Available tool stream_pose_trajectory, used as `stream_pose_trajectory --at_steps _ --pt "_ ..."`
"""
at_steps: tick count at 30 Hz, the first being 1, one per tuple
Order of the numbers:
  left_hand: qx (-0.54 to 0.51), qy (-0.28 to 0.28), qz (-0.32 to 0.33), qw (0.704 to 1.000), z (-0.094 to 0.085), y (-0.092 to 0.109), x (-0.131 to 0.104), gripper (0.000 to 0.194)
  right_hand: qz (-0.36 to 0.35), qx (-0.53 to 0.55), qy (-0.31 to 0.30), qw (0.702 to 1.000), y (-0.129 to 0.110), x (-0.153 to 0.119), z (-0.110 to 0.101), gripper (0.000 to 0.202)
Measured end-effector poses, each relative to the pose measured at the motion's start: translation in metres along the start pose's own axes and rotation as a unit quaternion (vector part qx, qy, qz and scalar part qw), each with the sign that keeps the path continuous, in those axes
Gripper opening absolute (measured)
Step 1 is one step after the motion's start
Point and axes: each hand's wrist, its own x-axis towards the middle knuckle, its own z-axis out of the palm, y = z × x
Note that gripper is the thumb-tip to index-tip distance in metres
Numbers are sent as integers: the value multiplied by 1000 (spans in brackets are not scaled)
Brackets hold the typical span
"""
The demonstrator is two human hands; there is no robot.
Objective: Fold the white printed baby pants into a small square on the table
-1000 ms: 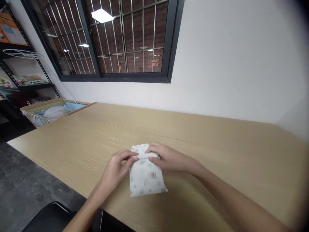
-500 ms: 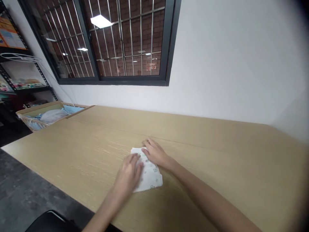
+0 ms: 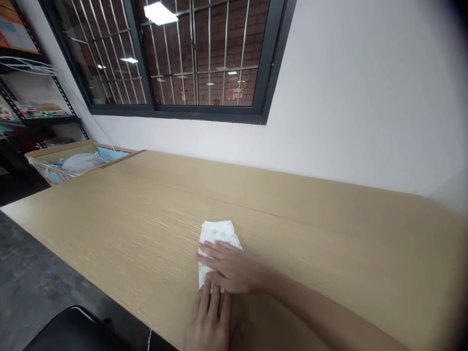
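A white cloth (image 3: 219, 229) with a small print lies folded flat on the wooden table (image 3: 139, 209). Across its middle rests my right hand (image 3: 228, 265), palm down, fingers spread and pointing left. My left hand (image 3: 210, 317) lies at the cloth's near end, fingers stretched forward, its fingertips close to or touching the right hand's thumb. Both hands cover the lower part of the cloth, so its near edge is hidden.
A wood-rimmed crib or basket (image 3: 91, 168) with blue and white fabric adjoins the table's far left end. Shelving (image 3: 51, 119) stands behind it. A black chair (image 3: 76, 331) is at the near left. A wall and a barred window rise behind the table.
My right hand has come down from the cloth's upper edge to its middle. My left hand has moved toward me to the near end. The view has shifted slightly.
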Motion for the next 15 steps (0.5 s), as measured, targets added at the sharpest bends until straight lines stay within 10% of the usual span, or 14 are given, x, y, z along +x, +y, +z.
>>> stream_pose_trajectory --at_steps 6,15 --pt "0 -19 -17 1000 -6 1 2 66 62 -71 44 995 45 14 -3 61" --pt "-14 -6 -19 1000 -12 -5 10 47 78 -71 62 993 52 13 0 61"
